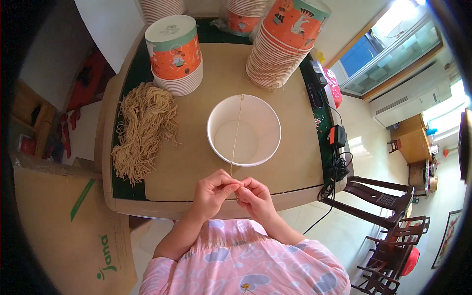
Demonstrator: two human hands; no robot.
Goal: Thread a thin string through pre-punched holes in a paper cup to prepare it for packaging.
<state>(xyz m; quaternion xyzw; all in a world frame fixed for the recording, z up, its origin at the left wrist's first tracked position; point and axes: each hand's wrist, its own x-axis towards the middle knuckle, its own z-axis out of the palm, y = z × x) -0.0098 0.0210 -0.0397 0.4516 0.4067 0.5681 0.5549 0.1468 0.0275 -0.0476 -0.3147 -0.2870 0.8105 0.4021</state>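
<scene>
A white paper bucket stands upright on the table, its mouth toward me. One beige string runs from the bucket's far rim across the opening and over the near rim to my hands. My left hand pinches the string's near end between thumb and fingers. Touching it at the fingertips, my right hand pinches the same string. Both hands are just in front of the bucket, over the table's near edge. Left of the bucket lies a loose heap of beige strings.
Upside-down stacks of orange and green paper buckets stand at the back left and back right. A black adapter with cables lies along the right edge. A cardboard box is at lower left, dark wooden chairs at right.
</scene>
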